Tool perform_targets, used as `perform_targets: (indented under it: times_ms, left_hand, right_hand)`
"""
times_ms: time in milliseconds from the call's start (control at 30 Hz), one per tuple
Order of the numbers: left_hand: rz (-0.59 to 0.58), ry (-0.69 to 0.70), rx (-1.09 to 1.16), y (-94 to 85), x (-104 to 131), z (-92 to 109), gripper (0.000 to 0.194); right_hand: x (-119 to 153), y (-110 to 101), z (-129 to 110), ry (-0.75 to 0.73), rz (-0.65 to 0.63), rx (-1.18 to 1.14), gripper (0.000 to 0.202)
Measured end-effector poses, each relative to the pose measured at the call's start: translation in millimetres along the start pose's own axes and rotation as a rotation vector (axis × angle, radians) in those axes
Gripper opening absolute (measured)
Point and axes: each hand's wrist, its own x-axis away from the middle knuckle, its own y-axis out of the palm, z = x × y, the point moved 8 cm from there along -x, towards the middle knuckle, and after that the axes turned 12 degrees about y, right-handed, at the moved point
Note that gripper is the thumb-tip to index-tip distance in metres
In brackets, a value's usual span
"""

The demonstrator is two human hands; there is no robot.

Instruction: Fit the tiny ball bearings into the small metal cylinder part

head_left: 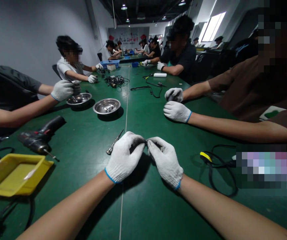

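My left hand [124, 155], in a white knit glove with a blue cuff, is closed in a pinch above the green table [143, 206]. Facing it, my right hand [165, 159] wears a matching glove and also pinches, its fingertips meeting those of the left. Whatever lies between the fingertips is dark, small and mostly hidden, so I cannot name it. Just left of my left hand, a slim metal tool with a thin dark tip [114, 144] lies on the table.
A cordless drill [40, 135] and a yellow tray [13, 190] lie at left. Beyond stand a metal bowl [107, 106] with small metal parts and a second bowl [80, 100]. A black cable [210, 178] coils at right. Gloved co-workers sit along both sides; tangled cables [115, 81] lie farther back.
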Motion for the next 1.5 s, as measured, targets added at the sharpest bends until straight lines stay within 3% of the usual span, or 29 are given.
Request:
perform_targets:
  times_ms: [500,1033,1500]
  left_hand:
    - [-0.015,0.004,-0.008,-0.1,1.8,-0.4,0.01]
    - [0.051,0.018,-0.022,-3.0,5.6,-0.6,0.009]
    - [0.111,0.147,-0.062,-1.0,10.3,3.5,0.004]
  right_hand:
    - [0.7,-0.7,-1.7,-0.014,-0.014,0.032,0.032]
    - [1.6,0.5,-1.7,0.002,-0.011,-0.017,0.031]
    - [1.8,0.5,-1.2,-0.047,0.005,0.029,0.028]
